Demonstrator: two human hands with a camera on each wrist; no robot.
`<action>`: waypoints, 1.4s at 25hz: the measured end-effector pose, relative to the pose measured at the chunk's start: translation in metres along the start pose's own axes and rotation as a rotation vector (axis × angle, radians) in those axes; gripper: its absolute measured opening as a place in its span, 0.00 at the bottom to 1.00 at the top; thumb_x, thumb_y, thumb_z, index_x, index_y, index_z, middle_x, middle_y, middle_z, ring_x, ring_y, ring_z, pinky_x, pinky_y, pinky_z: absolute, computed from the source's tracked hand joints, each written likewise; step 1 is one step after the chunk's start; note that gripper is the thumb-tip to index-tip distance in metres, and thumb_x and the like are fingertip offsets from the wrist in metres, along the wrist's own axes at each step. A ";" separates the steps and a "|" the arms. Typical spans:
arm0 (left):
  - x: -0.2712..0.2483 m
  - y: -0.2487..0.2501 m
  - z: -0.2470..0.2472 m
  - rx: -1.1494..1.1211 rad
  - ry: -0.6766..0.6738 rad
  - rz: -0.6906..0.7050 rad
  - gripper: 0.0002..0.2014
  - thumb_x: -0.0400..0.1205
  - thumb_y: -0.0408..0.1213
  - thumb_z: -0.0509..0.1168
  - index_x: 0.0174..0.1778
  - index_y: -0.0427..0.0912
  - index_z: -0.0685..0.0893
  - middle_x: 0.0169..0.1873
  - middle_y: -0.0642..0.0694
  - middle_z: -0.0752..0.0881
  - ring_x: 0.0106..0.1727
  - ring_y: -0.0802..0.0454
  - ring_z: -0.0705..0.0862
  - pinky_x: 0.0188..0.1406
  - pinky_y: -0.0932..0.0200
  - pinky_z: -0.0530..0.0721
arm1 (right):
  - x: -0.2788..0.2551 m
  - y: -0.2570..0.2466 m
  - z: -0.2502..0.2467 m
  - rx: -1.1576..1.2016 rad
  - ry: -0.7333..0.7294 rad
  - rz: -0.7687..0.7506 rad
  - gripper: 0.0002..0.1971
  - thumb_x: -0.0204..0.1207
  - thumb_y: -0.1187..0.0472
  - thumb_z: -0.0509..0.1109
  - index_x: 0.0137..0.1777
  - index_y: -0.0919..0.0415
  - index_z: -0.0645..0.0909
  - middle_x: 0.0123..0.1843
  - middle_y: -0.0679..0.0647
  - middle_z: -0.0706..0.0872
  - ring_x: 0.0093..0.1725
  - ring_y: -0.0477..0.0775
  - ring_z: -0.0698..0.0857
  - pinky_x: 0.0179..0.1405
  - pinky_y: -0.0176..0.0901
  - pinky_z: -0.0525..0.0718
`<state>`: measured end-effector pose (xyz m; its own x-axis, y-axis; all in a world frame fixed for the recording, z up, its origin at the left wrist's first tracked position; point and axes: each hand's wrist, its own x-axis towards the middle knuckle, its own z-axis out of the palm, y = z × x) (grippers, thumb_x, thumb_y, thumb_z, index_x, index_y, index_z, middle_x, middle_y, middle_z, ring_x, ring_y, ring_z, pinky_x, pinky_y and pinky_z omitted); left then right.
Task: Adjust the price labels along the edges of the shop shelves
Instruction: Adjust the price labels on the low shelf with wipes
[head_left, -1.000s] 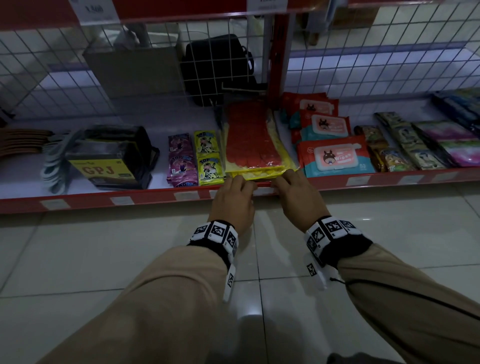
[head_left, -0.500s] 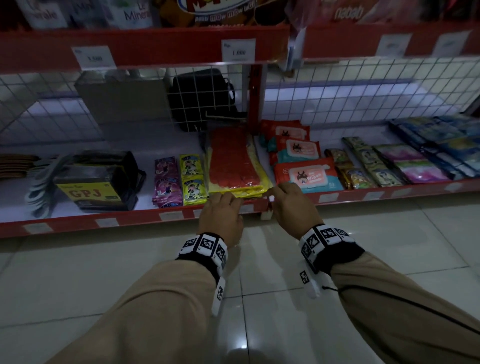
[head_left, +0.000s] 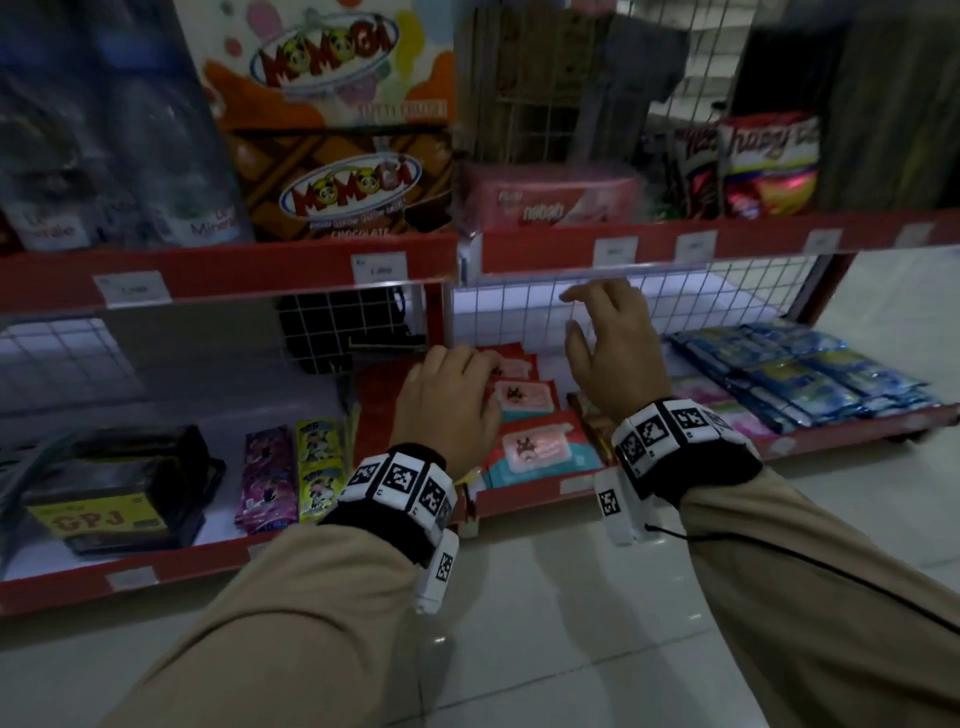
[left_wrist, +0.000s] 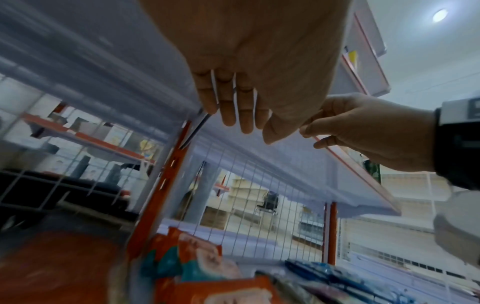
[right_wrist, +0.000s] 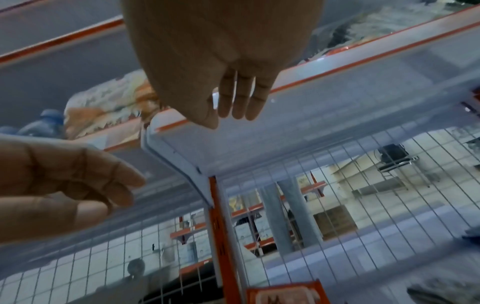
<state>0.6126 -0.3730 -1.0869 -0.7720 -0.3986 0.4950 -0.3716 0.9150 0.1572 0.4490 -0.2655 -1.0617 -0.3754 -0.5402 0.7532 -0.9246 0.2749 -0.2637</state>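
Head view: two hands raised in front of a red-edged shop shelving unit, between its bottom shelf and the shelf above. The left hand (head_left: 447, 400), in a tan sleeve with a black-and-white marker wristband, hovers over the red-and-teal wet-wipe packets (head_left: 540, 447) on the bottom shelf; its fingers are loosely extended and hold nothing, as the left wrist view confirms (left_wrist: 233, 98). The right hand (head_left: 613, 353) is lifted higher, in front of the white wire mesh back panel (head_left: 727, 296), just below the red front edge of the upper shelf (head_left: 545, 254); its fingers are spread, relaxed and empty, seen likewise from the right wrist (right_wrist: 228, 92).

The small white rectangular price labels (head_left: 615, 250) sit along that red edge strip; the one nearest the right fingertips lies just above them, not touched. Further labels appear to the left (head_left: 379, 267) and on the bottom shelf's red edge (head_left: 130, 578); their print is too blurred to read.

On the upper shelf stand brown and white Momogi snack cartons (head_left: 348, 182), a pink wafer pack (head_left: 550, 202) and clear water bottles (head_left: 119, 156). On the bottom shelf lie blue sachet packs (head_left: 810, 374) and a black pack with a yellow GPJ label (head_left: 114, 493). The floor is pale glossy tile (head_left: 519, 623).
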 end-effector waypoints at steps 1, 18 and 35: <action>0.010 0.005 -0.007 -0.020 0.057 0.018 0.18 0.80 0.43 0.62 0.66 0.46 0.78 0.57 0.48 0.80 0.59 0.46 0.74 0.57 0.51 0.75 | 0.010 0.002 -0.006 -0.011 0.031 -0.007 0.14 0.76 0.66 0.66 0.62 0.61 0.78 0.60 0.60 0.78 0.61 0.61 0.76 0.53 0.45 0.76; 0.092 0.030 -0.041 0.209 0.167 0.070 0.31 0.77 0.45 0.67 0.77 0.48 0.69 0.69 0.42 0.70 0.68 0.41 0.69 0.64 0.47 0.72 | 0.072 0.015 -0.033 -0.253 -0.133 -0.018 0.22 0.69 0.53 0.76 0.61 0.55 0.76 0.62 0.59 0.74 0.61 0.62 0.71 0.54 0.55 0.72; 0.111 0.050 -0.028 0.231 0.349 0.146 0.16 0.74 0.32 0.70 0.58 0.44 0.83 0.50 0.43 0.79 0.52 0.41 0.77 0.51 0.47 0.73 | 0.085 0.040 -0.055 -0.182 -0.238 -0.098 0.14 0.72 0.57 0.74 0.57 0.56 0.80 0.58 0.53 0.81 0.60 0.57 0.76 0.59 0.50 0.72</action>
<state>0.5225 -0.3696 -1.0005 -0.6194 -0.1846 0.7631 -0.4074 0.9064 -0.1114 0.3838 -0.2567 -0.9750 -0.3098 -0.7359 0.6021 -0.9384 0.3388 -0.0687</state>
